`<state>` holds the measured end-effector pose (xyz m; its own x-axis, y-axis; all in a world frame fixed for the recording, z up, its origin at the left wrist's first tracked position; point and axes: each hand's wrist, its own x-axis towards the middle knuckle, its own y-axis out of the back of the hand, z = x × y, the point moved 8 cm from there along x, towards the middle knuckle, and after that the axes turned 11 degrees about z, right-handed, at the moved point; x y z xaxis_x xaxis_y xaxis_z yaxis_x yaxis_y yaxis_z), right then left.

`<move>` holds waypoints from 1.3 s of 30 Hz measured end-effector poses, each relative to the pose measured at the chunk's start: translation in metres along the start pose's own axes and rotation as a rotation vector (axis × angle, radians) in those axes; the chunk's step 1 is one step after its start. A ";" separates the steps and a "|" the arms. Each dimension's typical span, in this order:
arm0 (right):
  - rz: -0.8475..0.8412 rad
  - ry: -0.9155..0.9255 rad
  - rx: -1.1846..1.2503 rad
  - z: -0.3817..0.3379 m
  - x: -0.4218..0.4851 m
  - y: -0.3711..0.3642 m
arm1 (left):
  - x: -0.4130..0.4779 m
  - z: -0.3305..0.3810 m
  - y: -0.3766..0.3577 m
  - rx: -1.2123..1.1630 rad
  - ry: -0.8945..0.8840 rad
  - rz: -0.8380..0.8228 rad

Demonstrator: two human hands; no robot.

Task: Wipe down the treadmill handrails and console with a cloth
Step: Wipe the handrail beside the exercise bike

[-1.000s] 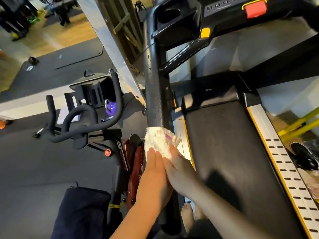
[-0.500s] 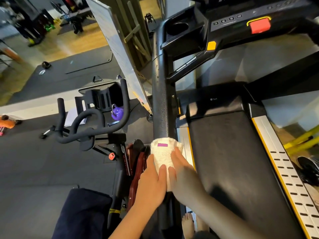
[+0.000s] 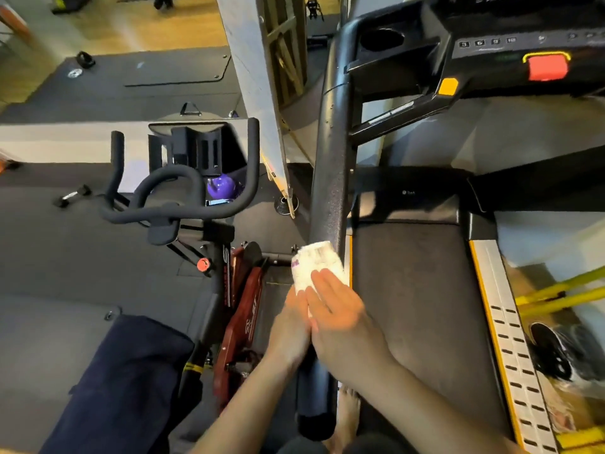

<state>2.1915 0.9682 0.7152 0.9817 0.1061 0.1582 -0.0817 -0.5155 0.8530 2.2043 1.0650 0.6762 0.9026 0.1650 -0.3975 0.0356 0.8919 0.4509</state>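
Observation:
The treadmill's black left handrail [image 3: 330,178] runs from the console [image 3: 510,44] down toward me. A white cloth [image 3: 309,262] with a small purple tag is wrapped over the rail partway along. My left hand [image 3: 289,327] presses the cloth against the rail's left side, fingers pointing along the rail. My right hand [image 3: 342,317] lies over the top and right of the cloth with straight fingers, partly covering the left hand. Both thumbs are hidden. The console has a red stop button [image 3: 546,67] and a cup holder [image 3: 381,40].
A black and red exercise bike [image 3: 183,204] stands close on the left of the rail, with a dark blue cloth [image 3: 124,371] draped near it. The treadmill belt [image 3: 415,290] lies to the right. My bare foot [image 3: 348,417] is by the rail's end. A slanted board [image 3: 258,93] leans ahead.
Both hands and the cloth have slid a little up the rail toward the console. My right hand now lies further over the cloth and the left hand. The view has tilted up.

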 end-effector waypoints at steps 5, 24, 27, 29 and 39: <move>-0.295 0.215 -0.237 -0.014 -0.048 0.004 | -0.039 -0.003 0.003 0.096 -0.195 0.060; -0.215 0.276 -0.630 -0.013 0.014 0.010 | 0.018 -0.012 -0.010 -0.055 0.039 -0.080; -0.250 0.258 -0.694 -0.010 0.039 0.001 | 0.053 -0.012 -0.020 -0.193 0.118 -0.169; -0.256 0.272 -0.733 -0.016 0.042 -0.002 | 0.053 -0.014 -0.019 -0.264 0.134 -0.199; -0.374 0.426 -0.754 -0.042 0.032 -0.008 | 0.035 -0.052 -0.031 -0.477 0.299 -0.267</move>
<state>2.2168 1.0114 0.7347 0.8334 0.5322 -0.1491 -0.0104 0.2848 0.9585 2.2123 1.0646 0.6071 0.7271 -0.0407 -0.6853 -0.0140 0.9972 -0.0740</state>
